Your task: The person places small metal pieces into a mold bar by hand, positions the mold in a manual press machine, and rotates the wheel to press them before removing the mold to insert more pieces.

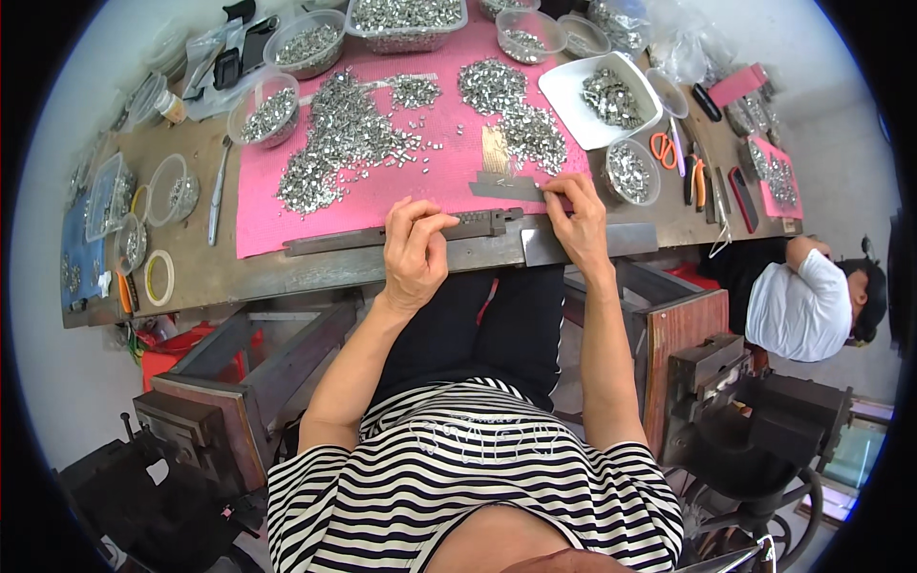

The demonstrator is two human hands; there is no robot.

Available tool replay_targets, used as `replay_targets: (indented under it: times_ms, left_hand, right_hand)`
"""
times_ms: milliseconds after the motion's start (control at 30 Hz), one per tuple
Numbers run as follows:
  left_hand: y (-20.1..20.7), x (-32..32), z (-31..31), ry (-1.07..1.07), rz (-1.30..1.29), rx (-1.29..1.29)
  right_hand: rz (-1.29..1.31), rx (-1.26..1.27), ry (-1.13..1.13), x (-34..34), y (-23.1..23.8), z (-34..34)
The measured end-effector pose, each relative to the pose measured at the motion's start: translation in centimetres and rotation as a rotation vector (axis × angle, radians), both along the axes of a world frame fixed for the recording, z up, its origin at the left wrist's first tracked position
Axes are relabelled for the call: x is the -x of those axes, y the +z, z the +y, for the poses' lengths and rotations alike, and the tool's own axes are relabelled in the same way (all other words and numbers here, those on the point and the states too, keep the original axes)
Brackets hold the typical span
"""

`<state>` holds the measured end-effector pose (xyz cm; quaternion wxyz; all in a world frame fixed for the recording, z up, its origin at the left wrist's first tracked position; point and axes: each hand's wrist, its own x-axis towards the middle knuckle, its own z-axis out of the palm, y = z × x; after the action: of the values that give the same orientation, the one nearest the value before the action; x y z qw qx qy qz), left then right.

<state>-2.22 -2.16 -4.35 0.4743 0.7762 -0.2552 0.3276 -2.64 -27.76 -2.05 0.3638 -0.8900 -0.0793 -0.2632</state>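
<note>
My left hand [415, 250] is curled over a long dark metal bar [349, 236] at the table's near edge. Its thumb and fingertips are pressed together; whatever lies between them is too small to make out. Beside those fingertips, a row of small holes or slots [471, 224] shows in the bar. My right hand [579, 225] pinches the right end of a flat grey metal strip [501, 187], which carries a few tiny silver pieces. Just beyond the strip, small silver metal pieces [532, 137] lie heaped on the pink mat [435, 181].
A larger heap of silver pieces [330, 153] covers the mat's left part. Tubs, including a white tray [570, 100], line the back. Orange-handled scissors [661, 150] and pliers [694, 181] lie right. A flat metal plate [621, 239] sits near the front edge. Another person [802, 301] sits right.
</note>
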Motion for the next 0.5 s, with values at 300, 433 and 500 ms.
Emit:
replay_targets:
  times_ms: [300,433,500]
  left_hand:
    - [-0.04,-0.04,-0.05,-0.009,-0.017,-0.006]
    - [0.11,-0.01,0.05,-0.002,-0.016,-0.011]
    - [0.04,0.02,0.11,0.002,-0.017,-0.012]
  right_hand:
    - [-0.026,0.048,-0.019,0.07,-0.18,0.0]
    - [0.004,0.021,-0.065,-0.26,-0.37,0.47]
    - [0.023,0.026,-0.091,-0.44,-0.51,0.69]
